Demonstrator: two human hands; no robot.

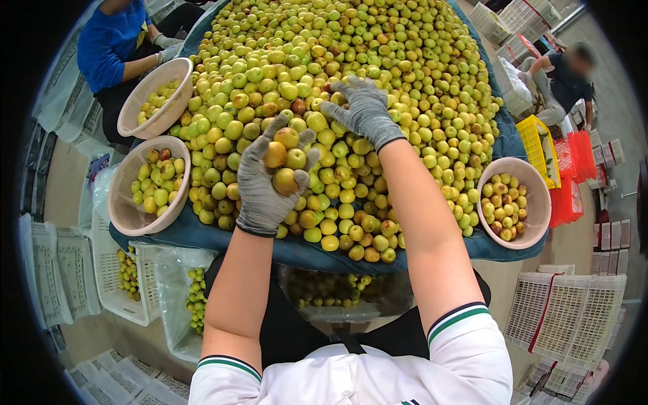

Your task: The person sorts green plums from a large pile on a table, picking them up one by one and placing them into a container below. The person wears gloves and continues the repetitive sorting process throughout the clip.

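A broad heap of green and reddish-brown jujube-like fruit (324, 61) covers a table draped in dark blue padded cloth (202, 235). My left hand (268, 177), in a grey knit glove, is palm up at the near part of the heap and cradles several fruits (286, 157) between palm and fingers. Farther out and to the right, my right hand (367, 111), gloved alike, rests palm down on the heap with its fingers spread. Its fingertips touch fruit; whether they grip one is hidden under the hand.
Pink baskets with fruit stand at the left (149, 228), upper left (157, 131) and right (544, 212). Below the table edge are a white crate (147, 298) and plastic-lined fruit (195, 298). A person in blue (109, 50) sits at the left; another (569, 86) sits far right near a yellow crate (536, 147).
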